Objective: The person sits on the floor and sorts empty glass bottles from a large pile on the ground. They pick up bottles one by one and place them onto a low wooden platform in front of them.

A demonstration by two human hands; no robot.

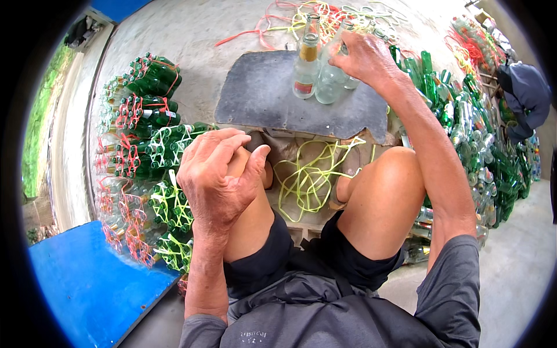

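Observation:
Several clear glass bottles (327, 80) stand upright in a cluster near the far edge of a dark, ragged-edged board (261, 93) before me. One bottle with a gold neck foil and a red label (304, 71) is at the cluster's left front. My right hand (365, 56) reaches over the right side of the cluster, its fingers bent at the bottle necks; whether they grip one cannot be made out. My left hand (217, 174) is raised above my left knee, fingers apart, holding nothing.
Bundles of green bottles (152, 113) tied with red and yellow-green straps stand at left, above a blue panel (95, 287). Loose bottles (470, 143) pile up at right. Plastic strapping (304, 182) tangles between my feet; more strapping (278, 26) lies beyond the board.

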